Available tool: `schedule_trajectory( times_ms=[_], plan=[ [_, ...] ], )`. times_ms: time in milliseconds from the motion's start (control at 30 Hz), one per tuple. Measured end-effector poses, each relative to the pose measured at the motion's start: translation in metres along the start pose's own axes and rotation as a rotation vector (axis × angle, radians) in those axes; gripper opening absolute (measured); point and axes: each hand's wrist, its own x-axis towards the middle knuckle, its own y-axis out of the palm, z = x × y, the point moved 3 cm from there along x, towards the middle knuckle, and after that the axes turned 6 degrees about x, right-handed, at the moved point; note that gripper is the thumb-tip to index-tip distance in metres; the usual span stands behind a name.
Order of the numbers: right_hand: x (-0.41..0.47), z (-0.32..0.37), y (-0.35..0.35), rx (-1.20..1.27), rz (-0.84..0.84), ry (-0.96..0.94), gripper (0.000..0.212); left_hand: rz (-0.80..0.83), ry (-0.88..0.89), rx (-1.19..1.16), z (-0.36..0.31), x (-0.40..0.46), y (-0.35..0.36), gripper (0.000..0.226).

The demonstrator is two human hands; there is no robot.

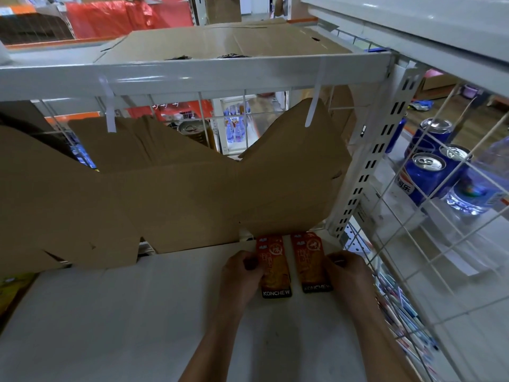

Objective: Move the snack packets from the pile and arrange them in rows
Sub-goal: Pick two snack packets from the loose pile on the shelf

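Observation:
Two small stacks of orange snack packets with black "KONCHEW" ends lie side by side on the white shelf (115,312), just in front of the cardboard. My left hand (241,274) grips the left stack (275,268) at its left edge, thumb on top. At the right edge of the right stack (309,264), my right hand (348,271) holds the packets with curled fingers. The far ends of both stacks touch the lower edge of the cardboard. No pile of loose packets shows in view.
A large flattened cardboard box (165,194) leans across the back of the shelf. A white wire grid (429,244) closes the right side; blue cola cans (425,175) stand behind it. Another shelf (192,74) with cardboard hangs overhead. Yellow packaging (13,288) lies at the far left.

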Motion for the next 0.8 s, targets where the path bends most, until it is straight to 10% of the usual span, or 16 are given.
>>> schedule_trajectory(
  times_ms=[800],
  plan=[
    [-0.033, 0.042, 0.008, -0.378, -0.053, -0.332, 0.024, 0.025, -0.057, 0.165, -0.008, -0.024, -0.02, 0.04]
  ],
)
